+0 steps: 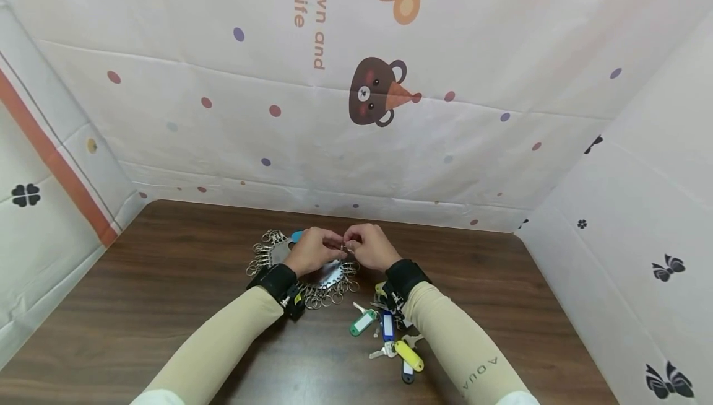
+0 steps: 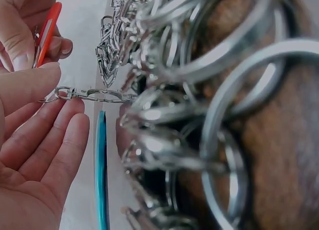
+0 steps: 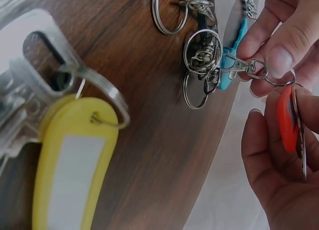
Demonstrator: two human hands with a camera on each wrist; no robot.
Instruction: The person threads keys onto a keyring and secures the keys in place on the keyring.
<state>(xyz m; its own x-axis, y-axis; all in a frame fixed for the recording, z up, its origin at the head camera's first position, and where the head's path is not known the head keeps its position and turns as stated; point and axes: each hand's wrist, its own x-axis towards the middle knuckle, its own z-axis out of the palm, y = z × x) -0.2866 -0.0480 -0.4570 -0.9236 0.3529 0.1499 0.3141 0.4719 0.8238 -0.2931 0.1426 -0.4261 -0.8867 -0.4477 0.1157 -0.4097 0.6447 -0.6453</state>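
Note:
In the head view my left hand (image 1: 312, 252) and right hand (image 1: 372, 248) meet over a round plate (image 1: 330, 276) edged with metal swivel clasps and split rings. My left thumb and fingers pinch the ring end of one swivel clasp (image 3: 242, 66), which stretches out from the plate's edge. The right hand grips a red key tag (image 3: 286, 120) together with a key (image 3: 301, 140), seen nearly edge-on. A small ring (image 3: 286, 80) joins tag and key right beside the left fingertips. The blue part (image 2: 101, 165) of the plate shows below the clasp in the left wrist view.
Several keys with tags lie under the right forearm: green (image 1: 363, 322), blue (image 1: 387, 326), yellow (image 1: 409, 355) and black (image 1: 408, 372). They rest on a dark wooden table (image 1: 289, 355). A patterned sheet (image 1: 312, 132) hangs behind the table's far edge.

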